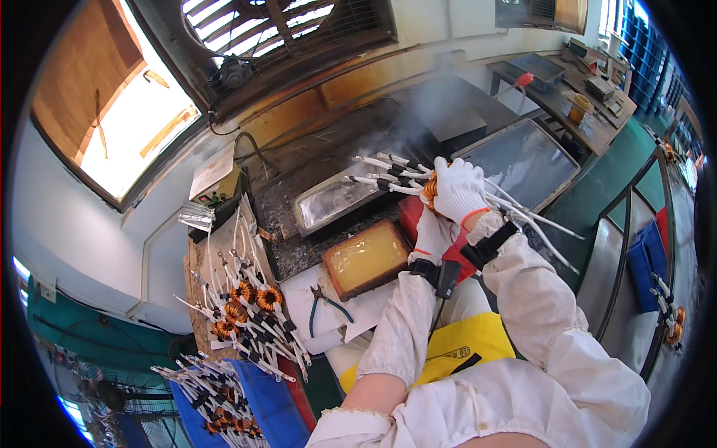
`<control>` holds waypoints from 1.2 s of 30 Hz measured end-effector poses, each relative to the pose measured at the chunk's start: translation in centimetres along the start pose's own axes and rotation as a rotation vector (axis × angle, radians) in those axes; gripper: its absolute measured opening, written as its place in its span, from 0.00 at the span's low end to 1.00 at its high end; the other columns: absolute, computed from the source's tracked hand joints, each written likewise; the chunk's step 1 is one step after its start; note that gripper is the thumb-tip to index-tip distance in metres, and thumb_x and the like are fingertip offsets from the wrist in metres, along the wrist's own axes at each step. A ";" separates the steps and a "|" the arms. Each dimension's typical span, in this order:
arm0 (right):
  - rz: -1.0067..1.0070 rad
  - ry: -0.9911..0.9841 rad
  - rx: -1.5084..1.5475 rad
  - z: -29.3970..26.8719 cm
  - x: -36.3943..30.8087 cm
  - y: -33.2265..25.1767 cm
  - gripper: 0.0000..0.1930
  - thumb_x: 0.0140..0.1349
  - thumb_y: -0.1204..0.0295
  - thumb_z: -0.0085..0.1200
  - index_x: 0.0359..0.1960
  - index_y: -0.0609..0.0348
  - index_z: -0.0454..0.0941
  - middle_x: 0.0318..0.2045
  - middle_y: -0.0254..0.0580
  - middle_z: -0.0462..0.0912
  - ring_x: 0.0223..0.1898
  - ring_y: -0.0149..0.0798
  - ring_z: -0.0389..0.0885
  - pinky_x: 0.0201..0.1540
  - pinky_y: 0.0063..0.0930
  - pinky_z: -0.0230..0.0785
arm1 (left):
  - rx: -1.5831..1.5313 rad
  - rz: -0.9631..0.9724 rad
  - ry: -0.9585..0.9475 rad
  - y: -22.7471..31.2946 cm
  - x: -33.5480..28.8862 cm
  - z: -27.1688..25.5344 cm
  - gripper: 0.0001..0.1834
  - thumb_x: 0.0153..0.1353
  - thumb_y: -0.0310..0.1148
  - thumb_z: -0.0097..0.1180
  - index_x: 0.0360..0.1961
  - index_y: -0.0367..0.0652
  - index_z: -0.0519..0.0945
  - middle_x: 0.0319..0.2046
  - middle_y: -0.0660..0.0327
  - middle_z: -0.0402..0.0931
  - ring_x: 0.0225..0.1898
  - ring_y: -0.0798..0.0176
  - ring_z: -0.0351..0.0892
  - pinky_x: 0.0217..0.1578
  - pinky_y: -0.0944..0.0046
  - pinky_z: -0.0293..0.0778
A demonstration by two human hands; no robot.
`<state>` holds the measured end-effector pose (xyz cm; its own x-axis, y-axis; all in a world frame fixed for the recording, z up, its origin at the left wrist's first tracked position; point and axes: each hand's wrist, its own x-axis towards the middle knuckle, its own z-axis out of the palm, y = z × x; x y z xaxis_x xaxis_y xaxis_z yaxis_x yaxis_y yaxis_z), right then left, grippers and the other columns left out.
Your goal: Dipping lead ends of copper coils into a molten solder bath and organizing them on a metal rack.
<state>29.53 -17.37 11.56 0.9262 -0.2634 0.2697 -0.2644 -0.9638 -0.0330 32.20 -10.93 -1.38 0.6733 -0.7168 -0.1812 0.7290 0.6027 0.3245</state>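
Note:
In my gloved right hand (461,190) is a copper-wound ring coil (430,191), its fingers closed over the top. My gloved left hand (435,233) is just below, closed at the coil's near side, with its fingertips hidden. White leads (388,173) with black sleeves and bare metal ends stick out leftward from the coil, over the right end of a rectangular pot of shiny molten metal (336,203). Longer white leads (534,216) trail out to the right. Nearer to me than the pot is a tray of yellow, waxy-looking material (367,258).
Pliers (323,308) lie on a white sheet left of my forearm. Several similar coils (243,305) are heaped at the left, with more in a blue bin (261,396). Smoke drifts above the pot. A large grey-topped tray (523,164) stands at the right, beyond it a workbench (597,112).

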 end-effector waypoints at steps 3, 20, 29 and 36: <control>0.034 0.013 0.052 -0.4 -1.5 1.5 0.30 0.48 0.53 0.63 0.50 0.53 0.66 0.39 0.52 0.75 0.43 0.52 0.76 0.44 0.46 0.65 | 0.090 -0.035 -0.012 -0.6 -0.1 0.7 0.24 0.70 0.57 0.32 0.51 0.55 0.72 0.40 0.70 0.80 0.36 0.69 0.79 0.25 0.68 0.74; 0.184 0.107 0.474 -1.0 -8.4 5.3 0.46 0.41 0.54 0.67 0.63 0.50 0.58 0.47 0.58 0.71 0.50 0.59 0.73 0.51 0.46 0.69 | 0.159 -0.068 -0.019 -1.0 -0.2 3.1 0.21 0.72 0.44 0.37 0.56 0.43 0.71 0.54 0.55 0.73 0.54 0.55 0.74 0.58 0.55 0.70; 0.231 0.174 0.519 -0.6 -8.2 4.9 0.38 0.42 0.56 0.67 0.59 0.40 0.66 0.44 0.57 0.73 0.44 0.60 0.76 0.46 0.46 0.72 | 0.168 -0.056 -0.073 -1.3 0.3 1.7 0.21 0.72 0.45 0.37 0.56 0.43 0.71 0.54 0.55 0.73 0.53 0.56 0.75 0.57 0.56 0.71; 0.094 0.277 0.503 -1.5 -8.2 4.7 0.27 0.44 0.63 0.64 0.52 0.40 0.75 0.39 0.54 0.73 0.40 0.58 0.77 0.43 0.45 0.72 | 0.510 0.193 -0.035 0.0 0.4 1.0 0.19 0.71 0.40 0.40 0.55 0.39 0.73 0.50 0.55 0.76 0.51 0.58 0.76 0.54 0.59 0.71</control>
<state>20.31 -19.65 10.60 0.7822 -0.3939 0.4826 -0.1196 -0.8553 -0.5042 32.39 -11.58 -0.53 0.7780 -0.6266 -0.0456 0.4345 0.4842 0.7594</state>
